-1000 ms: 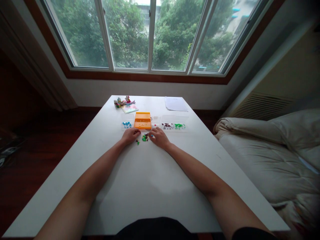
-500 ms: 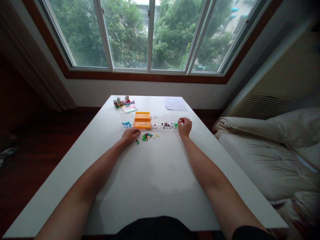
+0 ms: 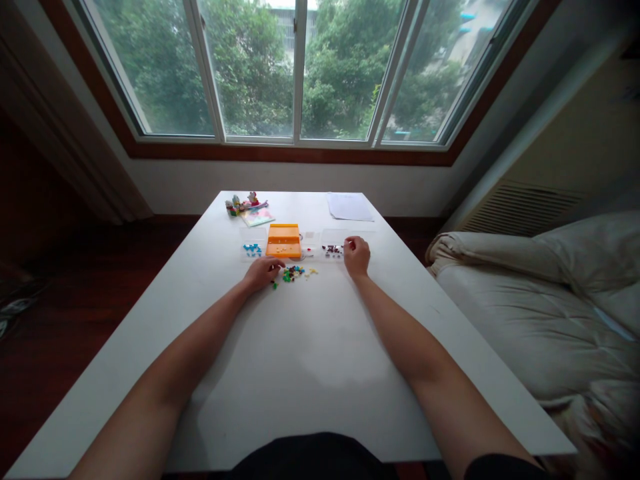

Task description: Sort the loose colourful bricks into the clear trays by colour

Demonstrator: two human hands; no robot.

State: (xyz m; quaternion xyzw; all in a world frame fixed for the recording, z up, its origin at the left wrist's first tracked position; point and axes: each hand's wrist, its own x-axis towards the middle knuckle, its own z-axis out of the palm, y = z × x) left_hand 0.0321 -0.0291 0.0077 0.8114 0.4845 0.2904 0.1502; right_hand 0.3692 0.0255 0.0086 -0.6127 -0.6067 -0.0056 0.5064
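On the white table lies a loose pile of small coloured pieces, green, blue, brown and yellow, that look like tiny building bricks. My left hand rests just left of the pile, its fingers loosely bent and apart, fingertips at the pile's edge. My right hand hovers by the right part of a clear plastic box, beside dark brown pieces. Its fingers are curled together; anything between them is too small to make out. An orange case stands open between the hands, with a few pale pieces inside.
Blue pieces fill a clear compartment left of the orange case. Small figures and a colourful card lie at the back left. Paper sheets lie at the back right. A cream sofa stands right of the table.
My right hand has shifted left from the green pieces, which it now covers. My left hand has moved slightly right, its fingertips closer to the pile.
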